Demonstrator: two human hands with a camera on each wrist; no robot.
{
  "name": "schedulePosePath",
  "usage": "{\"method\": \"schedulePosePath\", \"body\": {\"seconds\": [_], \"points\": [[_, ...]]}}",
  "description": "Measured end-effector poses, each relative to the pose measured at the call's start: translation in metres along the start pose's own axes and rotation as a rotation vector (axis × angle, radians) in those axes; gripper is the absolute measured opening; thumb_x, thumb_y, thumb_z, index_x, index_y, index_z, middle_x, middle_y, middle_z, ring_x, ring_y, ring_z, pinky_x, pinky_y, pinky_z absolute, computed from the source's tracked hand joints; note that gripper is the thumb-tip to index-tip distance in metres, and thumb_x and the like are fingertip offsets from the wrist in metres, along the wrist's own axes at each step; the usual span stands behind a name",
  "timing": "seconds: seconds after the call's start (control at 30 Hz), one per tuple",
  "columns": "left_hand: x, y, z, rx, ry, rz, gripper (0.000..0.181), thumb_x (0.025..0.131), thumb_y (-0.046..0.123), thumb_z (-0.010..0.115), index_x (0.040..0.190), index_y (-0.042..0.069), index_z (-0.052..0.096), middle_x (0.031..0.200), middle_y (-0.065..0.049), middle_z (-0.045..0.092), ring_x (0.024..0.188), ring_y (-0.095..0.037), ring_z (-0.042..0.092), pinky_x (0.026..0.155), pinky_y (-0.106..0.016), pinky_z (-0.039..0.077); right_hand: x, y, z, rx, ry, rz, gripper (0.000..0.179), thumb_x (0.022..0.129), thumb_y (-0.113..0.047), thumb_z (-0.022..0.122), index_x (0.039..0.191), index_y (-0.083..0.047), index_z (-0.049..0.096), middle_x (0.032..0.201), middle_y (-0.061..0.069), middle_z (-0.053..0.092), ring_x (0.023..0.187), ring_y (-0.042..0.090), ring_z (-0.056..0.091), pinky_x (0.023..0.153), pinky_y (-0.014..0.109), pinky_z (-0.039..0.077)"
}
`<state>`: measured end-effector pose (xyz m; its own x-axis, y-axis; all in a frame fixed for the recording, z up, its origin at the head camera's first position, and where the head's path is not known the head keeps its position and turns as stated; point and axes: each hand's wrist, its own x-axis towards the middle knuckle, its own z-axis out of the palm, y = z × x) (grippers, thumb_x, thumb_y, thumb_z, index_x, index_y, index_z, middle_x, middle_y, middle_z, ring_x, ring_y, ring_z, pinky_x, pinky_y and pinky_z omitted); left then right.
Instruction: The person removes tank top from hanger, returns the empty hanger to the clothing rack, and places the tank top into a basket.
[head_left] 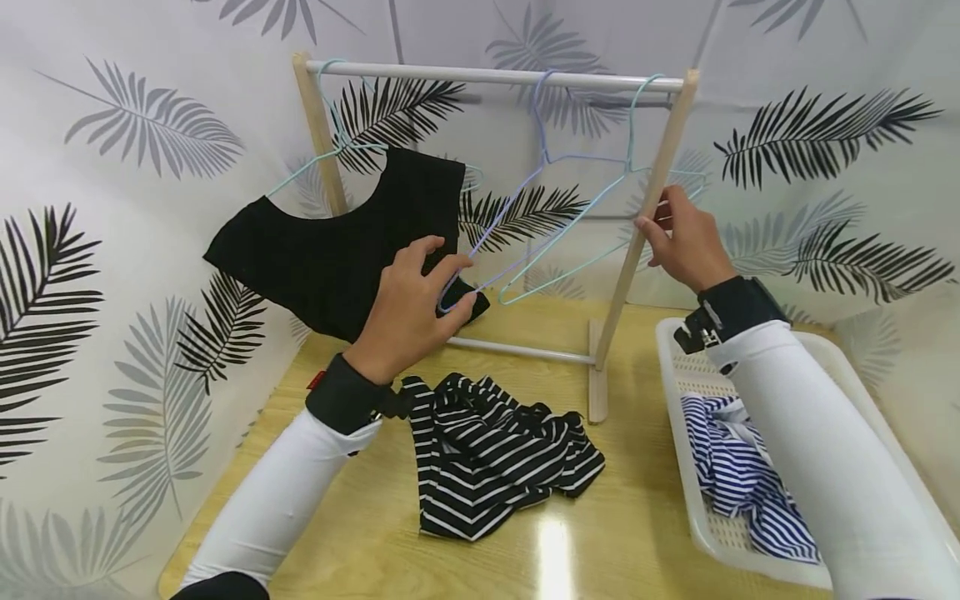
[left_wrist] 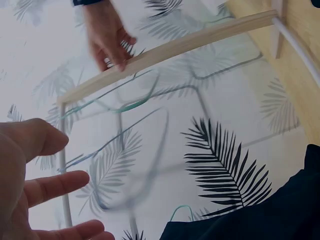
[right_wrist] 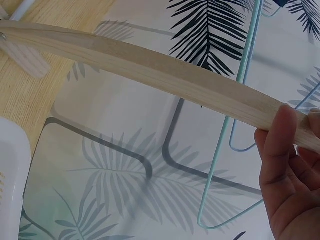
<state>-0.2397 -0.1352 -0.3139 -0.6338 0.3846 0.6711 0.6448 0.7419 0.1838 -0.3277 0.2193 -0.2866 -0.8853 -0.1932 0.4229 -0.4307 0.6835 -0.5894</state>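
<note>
My right hand [head_left: 692, 239] grips the right wooden post [head_left: 632, 265] of a small clothes rack, thumb and fingers on opposite sides of it, as the right wrist view also shows. The left hand [head_left: 405, 310] is held in front of the rack with fingers spread and loosely bent. Its fingertips overlap the lower end of a purple hanger [head_left: 504, 215] in the head view. In the left wrist view nothing lies between thumb and fingers. Beside the purple hanger hangs a bare teal hanger [head_left: 573, 223]. A black top [head_left: 352, 242] hangs aslant on another teal hanger [head_left: 335, 152] at the left.
A black-and-white striped garment [head_left: 495, 454] lies crumpled on the wooden table [head_left: 360, 533] before the rack. At right stands a white plastic basket [head_left: 701, 533] with a blue-and-white striped garment [head_left: 738, 471]. A white leaf-patterned cloth [head_left: 150, 250] backs the scene.
</note>
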Motion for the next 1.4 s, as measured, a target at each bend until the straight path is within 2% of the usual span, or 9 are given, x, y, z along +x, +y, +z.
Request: {"method": "schedulePosePath", "body": {"seconds": [0.1, 0.23, 0.37, 0.53, 0.67, 0.83, 1.03, 1.23, 1.4], "points": [[-0.004, 0.004, -0.002, 0.020, 0.032, -0.020, 0.035, 0.091, 0.027, 0.065, 0.122, 0.012, 0.063, 0.135, -0.023, 0.045, 0.122, -0.040, 0.043, 0.091, -0.060, 0.037, 0.000, 0.001, -0.002, -0.001, -0.008, 0.005, 0.035, 0.100, -0.018, 0.051, 0.126, 0.003, 0.041, 0.110, 0.024, 0.057, 0.103, 0.037, 0.060, 0.054, 0.022, 0.052], [-0.014, 0.012, 0.001, 0.008, 0.041, 0.023, 0.035, 0.090, 0.028, 0.065, 0.120, 0.010, 0.063, 0.133, -0.024, 0.046, 0.123, -0.039, 0.044, 0.093, -0.060, 0.037, -0.003, 0.002, -0.002, 0.001, -0.008, 0.018, 0.035, 0.100, -0.018, 0.051, 0.127, 0.003, 0.041, 0.109, 0.024, 0.057, 0.103, 0.037, 0.060, 0.054, 0.021, 0.052], [-0.027, 0.023, 0.007, 0.001, 0.011, 0.037, 0.036, 0.089, 0.029, 0.066, 0.120, 0.011, 0.063, 0.131, -0.021, 0.049, 0.120, -0.037, 0.047, 0.090, -0.056, 0.042, -0.003, 0.002, -0.001, 0.007, -0.005, 0.015, 0.035, 0.100, -0.017, 0.051, 0.127, 0.002, 0.041, 0.109, 0.024, 0.057, 0.102, 0.036, 0.060, 0.053, 0.018, 0.050], [-0.045, 0.029, 0.032, -0.001, -0.171, -0.028, 0.046, 0.091, 0.043, 0.062, 0.127, 0.014, 0.061, 0.130, -0.018, 0.051, 0.113, -0.033, 0.054, 0.081, -0.048, 0.051, -0.002, 0.002, -0.006, 0.018, 0.002, 0.008, 0.036, 0.100, -0.018, 0.051, 0.128, 0.002, 0.040, 0.110, 0.024, 0.056, 0.104, 0.036, 0.059, 0.053, 0.016, 0.049], [-0.062, 0.027, 0.062, 0.063, -0.414, -0.185, 0.067, 0.091, 0.065, 0.048, 0.140, 0.021, 0.051, 0.136, -0.021, 0.048, 0.115, -0.037, 0.054, 0.073, -0.051, 0.052, -0.002, 0.001, -0.007, 0.023, 0.002, 0.011, 0.037, 0.100, -0.019, 0.051, 0.129, 0.002, 0.040, 0.112, 0.024, 0.056, 0.105, 0.037, 0.059, 0.054, 0.017, 0.049], [-0.085, 0.025, 0.096, 0.106, -0.686, -0.341, 0.088, 0.082, 0.082, 0.034, 0.152, 0.029, 0.030, 0.146, -0.027, 0.033, 0.127, -0.049, 0.040, 0.085, -0.056, 0.046, -0.002, 0.000, -0.005, 0.012, -0.001, 0.019, 0.036, 0.100, -0.019, 0.051, 0.128, 0.001, 0.041, 0.111, 0.022, 0.057, 0.104, 0.035, 0.059, 0.054, 0.017, 0.050], [-0.097, 0.027, 0.123, 0.069, -0.778, -0.402, 0.096, 0.075, 0.087, 0.038, 0.154, 0.035, 0.020, 0.150, -0.034, 0.020, 0.128, -0.063, 0.027, 0.082, -0.055, 0.049, 0.001, -0.001, -0.004, 0.018, -0.001, 0.002, 0.036, 0.100, -0.018, 0.051, 0.128, 0.002, 0.040, 0.111, 0.023, 0.057, 0.104, 0.036, 0.060, 0.054, 0.015, 0.048], [-0.098, 0.032, 0.138, 0.143, -0.847, -0.419, 0.104, 0.068, 0.091, 0.043, 0.154, 0.038, 0.017, 0.152, -0.035, 0.015, 0.131, -0.063, 0.021, 0.065, -0.049, 0.054, 0.001, -0.002, -0.004, 0.023, 0.007, 0.002, 0.035, 0.100, -0.018, 0.051, 0.127, 0.002, 0.041, 0.110, 0.023, 0.058, 0.104, 0.036, 0.060, 0.053, 0.015, 0.048], [-0.100, 0.039, 0.147, 0.229, -0.950, -0.421, 0.116, 0.057, 0.092, 0.055, 0.153, 0.041, 0.015, 0.153, -0.033, 0.011, 0.133, -0.060, 0.020, 0.076, -0.062, 0.049, -0.001, 0.000, -0.003, 0.031, 0.004, 0.003, 0.034, 0.100, -0.017, 0.052, 0.127, 0.002, 0.041, 0.110, 0.023, 0.057, 0.105, 0.036, 0.059, 0.053, 0.015, 0.049]]}}
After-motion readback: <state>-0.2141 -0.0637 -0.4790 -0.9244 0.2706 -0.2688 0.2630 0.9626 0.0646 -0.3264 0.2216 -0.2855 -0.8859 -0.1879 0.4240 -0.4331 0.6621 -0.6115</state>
